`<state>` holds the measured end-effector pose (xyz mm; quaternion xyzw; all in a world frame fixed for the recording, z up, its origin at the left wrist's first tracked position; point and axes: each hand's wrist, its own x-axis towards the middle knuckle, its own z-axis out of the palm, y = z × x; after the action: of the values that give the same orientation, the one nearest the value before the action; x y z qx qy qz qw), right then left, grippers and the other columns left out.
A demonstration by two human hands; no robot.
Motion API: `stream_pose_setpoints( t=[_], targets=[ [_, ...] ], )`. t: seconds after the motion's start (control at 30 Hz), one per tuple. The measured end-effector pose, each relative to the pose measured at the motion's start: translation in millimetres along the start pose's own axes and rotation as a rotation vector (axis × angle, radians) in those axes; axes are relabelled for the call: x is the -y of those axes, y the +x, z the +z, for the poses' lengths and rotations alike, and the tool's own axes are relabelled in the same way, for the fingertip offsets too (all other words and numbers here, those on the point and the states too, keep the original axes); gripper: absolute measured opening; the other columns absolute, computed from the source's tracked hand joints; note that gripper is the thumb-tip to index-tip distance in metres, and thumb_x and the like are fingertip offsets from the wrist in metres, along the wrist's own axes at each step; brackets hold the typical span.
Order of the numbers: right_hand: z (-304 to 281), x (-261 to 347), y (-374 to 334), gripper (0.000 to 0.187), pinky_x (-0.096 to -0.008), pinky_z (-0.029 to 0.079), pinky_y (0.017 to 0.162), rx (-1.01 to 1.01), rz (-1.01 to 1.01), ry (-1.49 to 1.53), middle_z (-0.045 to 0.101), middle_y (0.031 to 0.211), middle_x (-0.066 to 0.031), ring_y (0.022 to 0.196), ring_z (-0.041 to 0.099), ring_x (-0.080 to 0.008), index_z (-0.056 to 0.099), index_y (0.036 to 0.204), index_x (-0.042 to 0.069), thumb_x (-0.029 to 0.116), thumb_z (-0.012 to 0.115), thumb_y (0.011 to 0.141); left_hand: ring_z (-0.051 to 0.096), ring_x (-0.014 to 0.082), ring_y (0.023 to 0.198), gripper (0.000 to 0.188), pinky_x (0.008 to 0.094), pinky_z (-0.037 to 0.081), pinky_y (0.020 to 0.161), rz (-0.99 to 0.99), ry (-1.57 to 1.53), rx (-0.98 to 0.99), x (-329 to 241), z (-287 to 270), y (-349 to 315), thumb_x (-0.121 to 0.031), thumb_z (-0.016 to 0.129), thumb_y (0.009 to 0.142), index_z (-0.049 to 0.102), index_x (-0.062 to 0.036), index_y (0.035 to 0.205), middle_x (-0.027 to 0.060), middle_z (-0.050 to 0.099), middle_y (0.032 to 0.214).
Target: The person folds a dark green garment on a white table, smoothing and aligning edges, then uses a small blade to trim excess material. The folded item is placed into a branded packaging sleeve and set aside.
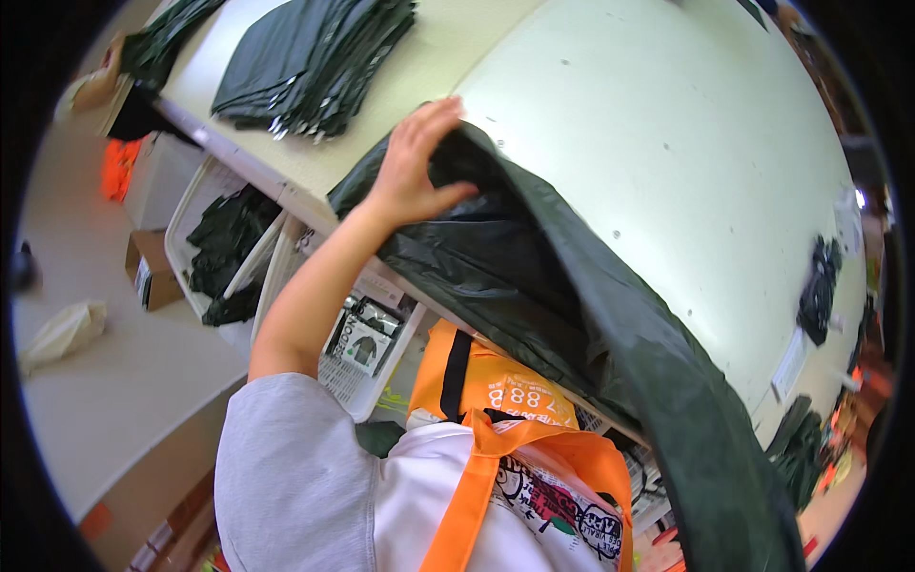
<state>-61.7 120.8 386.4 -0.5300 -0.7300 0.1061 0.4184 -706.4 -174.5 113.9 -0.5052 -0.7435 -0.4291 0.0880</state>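
Observation:
A long piece of dark green, slightly shiny waterproof-looking cloth (477, 262) lies over the near edge of the white table (629, 124). One side of it is lifted into a long fold that runs down to the lower right. My left hand (415, 167) rests at the far left end of this cloth, fingers stretched up and thumb spread apart, not closed on it. Out of view is my right hand; the raised cloth fills the lower right. Beyond my left hand lies a stack of folded dark green garments (310, 67).
Beneath the table edge, a white basket (181, 224) holds dark green cloth, and another holds packaged goods (362, 338). A cardboard box (152, 270) stands at left. Another person's hand (112, 57) touches dark cloth at upper left. A dark bundle (818, 291) lies at right.

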Motion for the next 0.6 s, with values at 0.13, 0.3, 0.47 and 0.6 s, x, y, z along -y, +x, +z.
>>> stream_pose_setpoints(
  t=[0.13, 0.3, 0.47, 0.6],
  targets=[
    [-85, 45, -92, 0.039, -0.0379, 0.041, 0.099, -0.226, 0.109, 0.044, 0.057, 0.120, -0.0144, 0.110, 0.055, -0.0243, 0.052, 0.122, -0.001, 0.027, 0.036, 0.100, 0.051, 0.0267, 0.098, 0.060, 0.0365, 0.042, 0.087, -0.534, -0.308, 0.090, 125, 65, -15, -0.012, 0.070, 0.067, 0.052, -0.0080, 0.124, 0.0112, 0.054, 0.106],
    [-125, 79, -135, 0.039, -0.0395, 0.044, 0.096, -0.319, 0.133, 0.263, 0.060, 0.113, -0.0145, 0.105, 0.057, -0.0243, 0.054, 0.117, -0.002, 0.029, 0.035, 0.101, 0.056, 0.0195, 0.093, 0.041, 0.0303, 0.047, 0.086, -0.270, -0.072, 0.083, 183, 47, -4, -0.016, 0.059, 0.085, 0.053, -0.0041, 0.124, 0.0083, 0.059, 0.096],
    [-17, -25, -98, 0.037, -0.0351, 0.046, 0.086, -0.156, 0.137, 0.020, 0.064, 0.097, -0.0122, 0.093, 0.060, -0.0236, 0.060, 0.105, -0.002, 0.028, 0.038, 0.100, 0.058, 0.0236, 0.101, 0.020, 0.0383, 0.028, 0.109, -0.187, -0.358, 0.495, 185, 15, 2, -0.001, 0.051, 0.077, 0.064, 0.0001, 0.092, 0.0087, 0.067, 0.095],
    [131, -129, -77, 0.037, -0.0360, 0.046, 0.081, 0.238, 0.250, -0.283, 0.065, 0.089, -0.0175, 0.086, 0.062, -0.0284, 0.059, 0.098, -0.007, 0.029, 0.049, 0.097, 0.062, 0.0353, 0.089, 0.033, 0.0411, 0.047, 0.086, -0.314, 0.546, 0.433, 105, 38, 16, -0.002, 0.048, 0.070, 0.065, -0.0014, 0.099, 0.0191, 0.066, 0.094]
  ],
)
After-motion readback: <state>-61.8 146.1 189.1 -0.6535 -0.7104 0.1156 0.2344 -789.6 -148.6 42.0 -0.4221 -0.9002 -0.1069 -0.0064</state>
